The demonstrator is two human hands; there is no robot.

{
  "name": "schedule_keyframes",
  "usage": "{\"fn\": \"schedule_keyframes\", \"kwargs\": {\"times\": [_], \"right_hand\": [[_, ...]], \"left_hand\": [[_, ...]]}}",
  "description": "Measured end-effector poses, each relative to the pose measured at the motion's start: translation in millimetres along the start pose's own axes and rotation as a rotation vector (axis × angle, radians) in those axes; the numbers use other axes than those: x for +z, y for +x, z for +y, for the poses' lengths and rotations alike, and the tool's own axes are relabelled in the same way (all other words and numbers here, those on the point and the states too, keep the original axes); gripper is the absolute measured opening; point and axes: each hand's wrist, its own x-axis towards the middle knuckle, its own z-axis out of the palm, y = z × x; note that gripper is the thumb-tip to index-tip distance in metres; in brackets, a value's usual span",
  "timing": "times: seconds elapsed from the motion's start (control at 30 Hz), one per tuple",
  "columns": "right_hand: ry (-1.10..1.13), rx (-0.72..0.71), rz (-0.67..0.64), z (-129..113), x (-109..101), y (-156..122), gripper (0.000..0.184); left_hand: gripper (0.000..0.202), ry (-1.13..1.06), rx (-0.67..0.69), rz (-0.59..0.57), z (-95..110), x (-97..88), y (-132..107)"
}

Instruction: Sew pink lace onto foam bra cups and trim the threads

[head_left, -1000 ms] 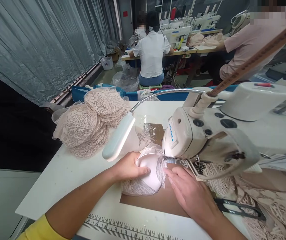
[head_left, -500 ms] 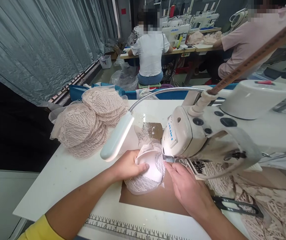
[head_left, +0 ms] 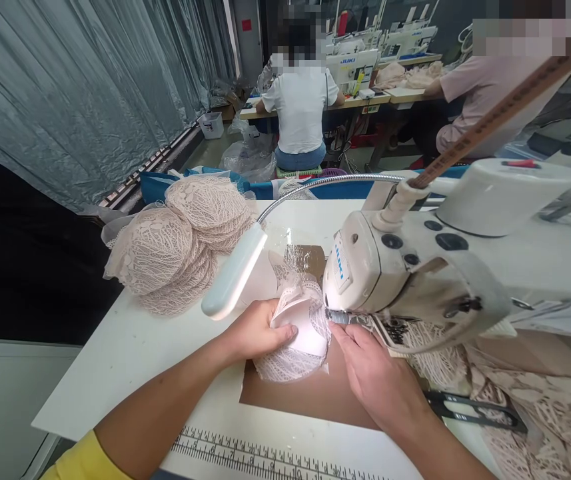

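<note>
A pale lace bra cup (head_left: 292, 360) with a smooth white inner side lies under the head of the white sewing machine (head_left: 360, 267). My left hand (head_left: 258, 330) grips its left side, thumb on the white inner face and fingers beneath the lace. Close to the presser foot, my right hand (head_left: 370, 367) pinches the cup's right edge with thumb and index finger; the other fingers are curled and partly hidden. The needle itself cannot be made out. Brown board (head_left: 310, 400) covers the table under the cup.
Stacked lace cups (head_left: 150, 250) sit at the table's left. A lamp (head_left: 235, 273) on a bent metal neck hangs over the work. More lace pieces (head_left: 555, 407) and a black slotted bar (head_left: 475, 408) lie at right. A ruler strip (head_left: 265, 460) runs along the front edge. Two people sit beyond.
The cup has turned slightly and its lower edge has shifted up, away from me, under the machine. Both hands stay nearly in place, and the view has shifted slightly.
</note>
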Motion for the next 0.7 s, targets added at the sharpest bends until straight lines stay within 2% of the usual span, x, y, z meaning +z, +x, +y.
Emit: {"fn": "schedule_keyframes", "kwargs": {"times": [0.53,0.7], "right_hand": [[0.078,0.026,0.009,-0.3,-2.7,1.7,0.045],[0.175,-0.028,0.019,1.1,-6.1,1.9,0.046]], "left_hand": [[0.018,-0.029,0.018,0.024,-7.3,-1.5,1.4],[0.019,-0.001,0.028,0.032,-8.7,-4.1,2.6]]}}
